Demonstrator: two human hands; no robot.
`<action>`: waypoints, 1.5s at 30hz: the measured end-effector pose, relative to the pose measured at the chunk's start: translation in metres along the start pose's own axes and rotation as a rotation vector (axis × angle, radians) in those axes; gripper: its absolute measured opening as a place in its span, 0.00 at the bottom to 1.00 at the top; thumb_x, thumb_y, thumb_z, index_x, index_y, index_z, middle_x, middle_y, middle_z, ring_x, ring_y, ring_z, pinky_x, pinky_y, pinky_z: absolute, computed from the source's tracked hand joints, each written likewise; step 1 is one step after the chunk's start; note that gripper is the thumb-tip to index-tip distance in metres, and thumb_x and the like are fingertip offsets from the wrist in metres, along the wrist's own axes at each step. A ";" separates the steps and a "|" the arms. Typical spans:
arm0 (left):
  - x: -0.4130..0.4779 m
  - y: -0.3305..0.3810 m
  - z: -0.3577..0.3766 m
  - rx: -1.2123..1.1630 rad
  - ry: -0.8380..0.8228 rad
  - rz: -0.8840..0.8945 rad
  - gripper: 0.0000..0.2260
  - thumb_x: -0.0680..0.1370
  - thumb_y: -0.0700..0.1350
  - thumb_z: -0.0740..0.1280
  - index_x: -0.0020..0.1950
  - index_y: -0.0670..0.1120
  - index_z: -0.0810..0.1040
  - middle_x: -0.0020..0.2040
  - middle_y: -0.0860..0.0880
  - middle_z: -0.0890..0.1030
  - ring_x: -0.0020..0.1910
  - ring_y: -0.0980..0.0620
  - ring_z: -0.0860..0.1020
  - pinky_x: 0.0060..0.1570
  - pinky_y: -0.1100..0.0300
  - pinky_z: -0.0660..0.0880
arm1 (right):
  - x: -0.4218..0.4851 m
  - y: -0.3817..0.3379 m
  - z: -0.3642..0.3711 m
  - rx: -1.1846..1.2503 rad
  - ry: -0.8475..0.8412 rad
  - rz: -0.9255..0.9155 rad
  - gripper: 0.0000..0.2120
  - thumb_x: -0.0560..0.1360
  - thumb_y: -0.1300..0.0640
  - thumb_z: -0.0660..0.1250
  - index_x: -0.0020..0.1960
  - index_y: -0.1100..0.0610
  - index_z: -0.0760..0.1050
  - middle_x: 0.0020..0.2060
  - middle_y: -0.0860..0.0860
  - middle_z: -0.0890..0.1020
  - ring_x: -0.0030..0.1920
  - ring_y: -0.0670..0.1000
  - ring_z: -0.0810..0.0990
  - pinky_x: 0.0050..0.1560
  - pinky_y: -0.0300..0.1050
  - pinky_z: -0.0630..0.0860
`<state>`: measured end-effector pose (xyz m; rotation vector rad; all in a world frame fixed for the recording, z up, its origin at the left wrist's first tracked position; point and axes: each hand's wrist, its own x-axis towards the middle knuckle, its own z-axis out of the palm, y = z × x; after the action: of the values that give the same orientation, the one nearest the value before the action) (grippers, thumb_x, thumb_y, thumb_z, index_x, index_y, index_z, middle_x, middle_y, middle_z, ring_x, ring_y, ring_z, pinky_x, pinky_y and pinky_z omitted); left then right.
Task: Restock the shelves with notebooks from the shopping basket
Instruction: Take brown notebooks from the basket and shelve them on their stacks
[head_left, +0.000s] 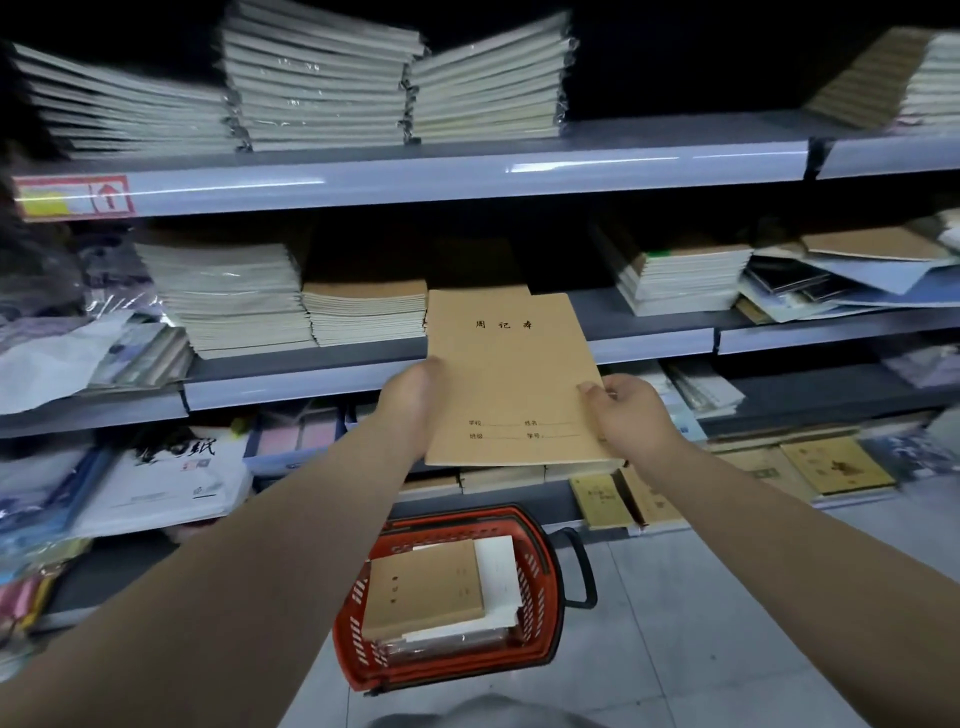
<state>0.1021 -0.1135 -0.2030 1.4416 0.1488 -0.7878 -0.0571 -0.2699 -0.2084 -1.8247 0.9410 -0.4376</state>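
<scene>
Fingers (589, 388) clamp the brown notebook (511, 379) — my left hand (410, 400) on one side, my right hand (631, 410) on the other. It hangs at the middle shelf (649, 345)'s front edge. Next I should slide it in flat.

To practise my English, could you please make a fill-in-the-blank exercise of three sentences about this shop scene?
1. The left hand and right hand grip notebooks whose cover colour is ____.
2. The colour of the shopping basket is ____.
3. The basket stands on the ____, below the shelves.

Missing words: brown; red; floor.
</scene>
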 end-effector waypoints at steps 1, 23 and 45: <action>0.000 -0.002 0.002 -0.012 -0.003 -0.001 0.15 0.80 0.50 0.62 0.63 0.44 0.75 0.58 0.41 0.80 0.55 0.39 0.80 0.57 0.40 0.76 | 0.002 0.000 -0.002 0.002 0.002 -0.003 0.10 0.81 0.51 0.60 0.41 0.51 0.73 0.37 0.48 0.79 0.36 0.46 0.76 0.31 0.40 0.70; 0.072 0.016 0.002 -0.122 -0.229 -0.051 0.11 0.81 0.43 0.63 0.63 0.46 0.73 0.57 0.42 0.82 0.55 0.41 0.80 0.48 0.43 0.80 | 0.086 -0.001 0.038 -0.048 0.095 -0.001 0.13 0.81 0.54 0.58 0.57 0.61 0.76 0.42 0.49 0.78 0.46 0.51 0.77 0.49 0.45 0.74; 0.138 0.013 0.002 -0.225 -0.224 -0.142 0.16 0.81 0.33 0.59 0.65 0.48 0.75 0.55 0.44 0.83 0.52 0.47 0.81 0.41 0.58 0.79 | 0.159 0.003 0.068 -0.093 0.051 0.099 0.12 0.81 0.56 0.58 0.56 0.58 0.79 0.44 0.50 0.80 0.46 0.52 0.75 0.44 0.41 0.70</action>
<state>0.2115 -0.1698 -0.2666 1.1312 0.1638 -1.0101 0.0867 -0.3506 -0.2591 -1.8485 1.0977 -0.3860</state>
